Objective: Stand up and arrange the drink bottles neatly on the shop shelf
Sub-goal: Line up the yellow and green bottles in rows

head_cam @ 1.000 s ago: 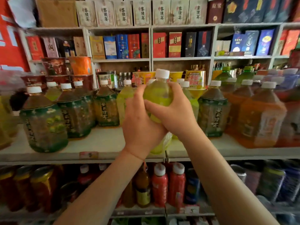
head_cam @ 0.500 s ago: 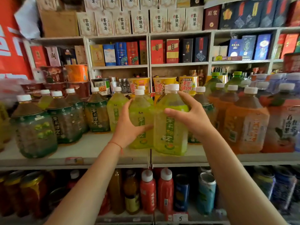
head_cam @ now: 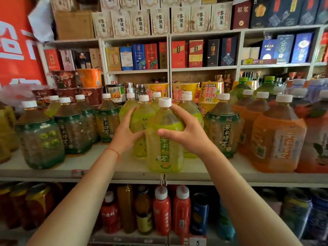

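Shop shelving fills our view, and we stand close to a white shelf (head_cam: 124, 170) crowded with big drink bottles. Our right hand (head_cam: 190, 134) is curled round the shoulder of a yellow-green bottle (head_cam: 165, 148), thumb across its front and fingers wrapped over the far side just below the white cap (head_cam: 165, 102). That bottle stands upright at the shelf's front edge, near the middle, with its label facing us. Our left hand (head_cam: 126, 133) sits just beside it, fingers spread and bent; it touches the front bottle's left side and the second yellow-green bottle (head_cam: 141, 125) standing right behind, but we cannot tell whether it truly grips either one. A thin red string (head_cam: 113, 151) circles that wrist.

More yellow-green bottles stand behind these two. To the left, dark tea bottles with green labels (head_cam: 41, 137) run in rows towards the back, and one more of that kind (head_cam: 223, 128) stands just to the right of our right hand. Further right are orange drink bottles (head_cam: 278, 137), also upright and near the front edge. Behind the bottles we see yellow noodle cups (head_cam: 211, 91) and reddish-brown tubs (head_cam: 64, 79). Higher shelves carry upright boxes in red, blue and black (head_cam: 195, 53), and cream boxes with dark lettering (head_cam: 181, 18) on top. Below, the lower shelf holds smaller red bottles (head_cam: 162, 210) and cans (head_cam: 199, 213), with a price tag marked 5 (head_cam: 197, 242) at its edge.
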